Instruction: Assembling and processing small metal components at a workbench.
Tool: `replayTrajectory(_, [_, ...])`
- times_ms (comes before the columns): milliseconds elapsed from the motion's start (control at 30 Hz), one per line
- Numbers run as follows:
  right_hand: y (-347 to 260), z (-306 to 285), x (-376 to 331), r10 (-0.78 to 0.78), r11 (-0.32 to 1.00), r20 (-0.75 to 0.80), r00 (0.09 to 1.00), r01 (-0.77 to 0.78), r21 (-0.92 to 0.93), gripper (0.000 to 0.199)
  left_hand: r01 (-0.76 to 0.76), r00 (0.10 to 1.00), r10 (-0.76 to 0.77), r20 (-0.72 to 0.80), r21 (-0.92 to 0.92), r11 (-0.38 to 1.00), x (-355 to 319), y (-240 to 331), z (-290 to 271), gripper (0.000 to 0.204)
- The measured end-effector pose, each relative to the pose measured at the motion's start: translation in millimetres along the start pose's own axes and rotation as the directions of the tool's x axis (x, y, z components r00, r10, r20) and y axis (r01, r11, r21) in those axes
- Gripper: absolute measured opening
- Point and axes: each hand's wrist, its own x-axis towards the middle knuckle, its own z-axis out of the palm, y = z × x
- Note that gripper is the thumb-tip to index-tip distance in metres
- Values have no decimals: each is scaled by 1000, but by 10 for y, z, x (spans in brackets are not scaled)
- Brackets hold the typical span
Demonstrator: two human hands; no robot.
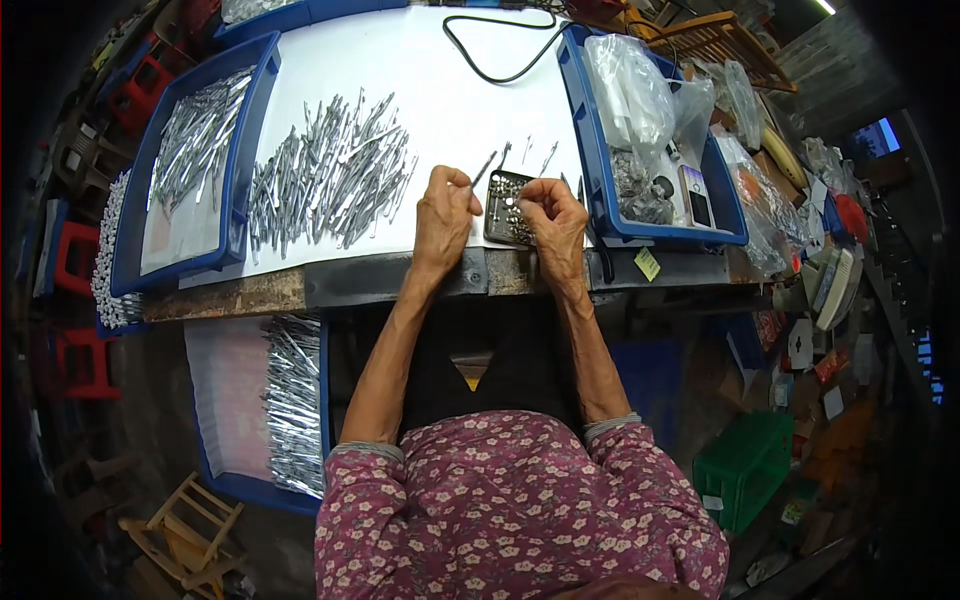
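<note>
My left hand (pixel 444 215) pinches a thin metal tool (pixel 484 167) by its lower end, its tip pointing up and to the right. My right hand (pixel 553 220) rests with fingers curled over a small dark tray (pixel 500 205) of tiny metal parts at the table's front edge; whether it holds a part I cannot tell. A heap of similar silvery metal tools (pixel 330 180) lies on the white sheet to the left of my left hand. Three loose tools (pixel 527 152) lie just beyond the tray.
A blue bin (pixel 195 150) of metal tools stands at the left, another blue bin (pixel 610 190) with plastic bags and small parts at the right. A black cable (pixel 490 60) loops at the back. A lower blue tray (pixel 290 400) holds more tools. A green crate (pixel 745 465) sits on the floor.
</note>
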Motion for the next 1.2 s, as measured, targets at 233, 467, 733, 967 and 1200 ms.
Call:
replayTrajectory(233, [-29,126,-12,-11,997,20,1000,10,76,6,132,986,-75,146,-431,893,-254,-3,55,21])
replayTrajectory(467, [-50,164,-18,-15,998,15,1000,14,54,6,137,984,-71,161,-449,883,-266,-53,64,20])
replayTrajectory(733, [-60,182,-45,-9,999,13,1000,8,34,6,133,986,-75,150,-426,895,-290,-42,44,20])
replayTrajectory(967, [-37,191,-55,-22,1000,13,1000,22,13,7,118,989,-66,134,-435,893,-293,-53,44,19])
replayTrajectory(1200, [-27,210,-67,-25,1000,-9,1000,25,0,8,133,990,-94,105,-472,872,-293,-27,71,18])
